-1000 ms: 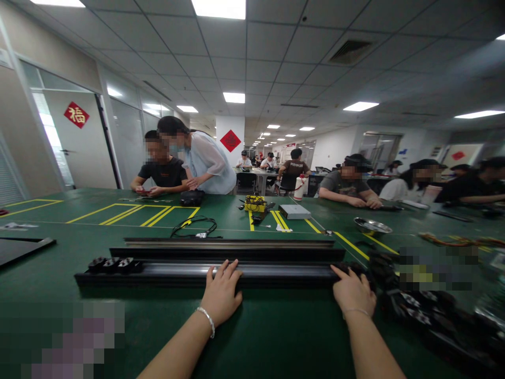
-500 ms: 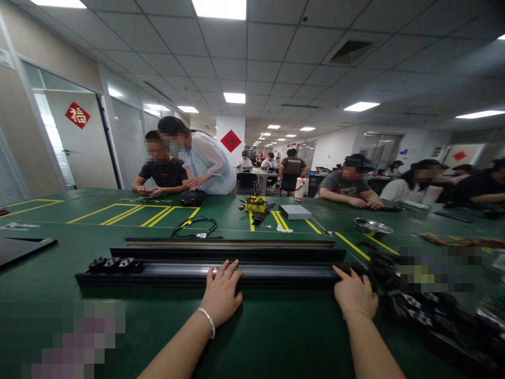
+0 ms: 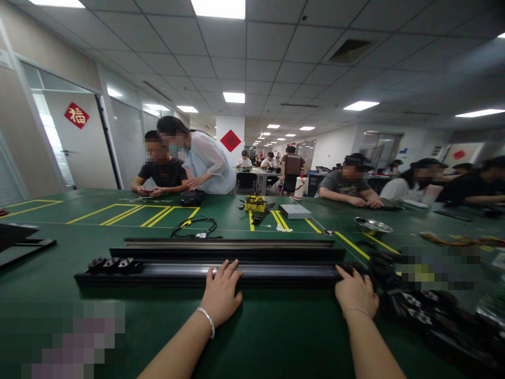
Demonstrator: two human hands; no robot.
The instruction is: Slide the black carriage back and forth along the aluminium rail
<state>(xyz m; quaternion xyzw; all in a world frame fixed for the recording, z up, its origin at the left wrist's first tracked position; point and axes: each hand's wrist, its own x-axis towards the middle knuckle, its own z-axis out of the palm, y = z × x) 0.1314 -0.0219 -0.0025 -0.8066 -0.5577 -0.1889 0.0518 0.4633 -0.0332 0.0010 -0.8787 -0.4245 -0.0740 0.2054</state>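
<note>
A long black rail (image 3: 173,281) with a shiny grey strip along its top lies crosswise on the green table. My left hand (image 3: 221,295) rests on its middle, fingers spread over the strip and holding nothing. At the rail's right end my right hand (image 3: 357,297) has its thumb and fingers around a small black module (image 3: 358,267), mostly covered by the fingers. Several black socket-like modules (image 3: 114,265) sit in a row at the rail's left end. Directly behind lies a second long black rail (image 3: 229,253).
Dark modules (image 3: 426,310) are heaped at the right. A coiled black cable (image 3: 193,226), a silver box (image 3: 294,211), a yellow block with cables (image 3: 255,203) and a metal bowl (image 3: 373,226) lie farther back. People sit and stand across the table.
My right hand has shifted very slightly to the right; my left hand stays put. At the far left edge, a dark flat piece has come into view above the black panel.
</note>
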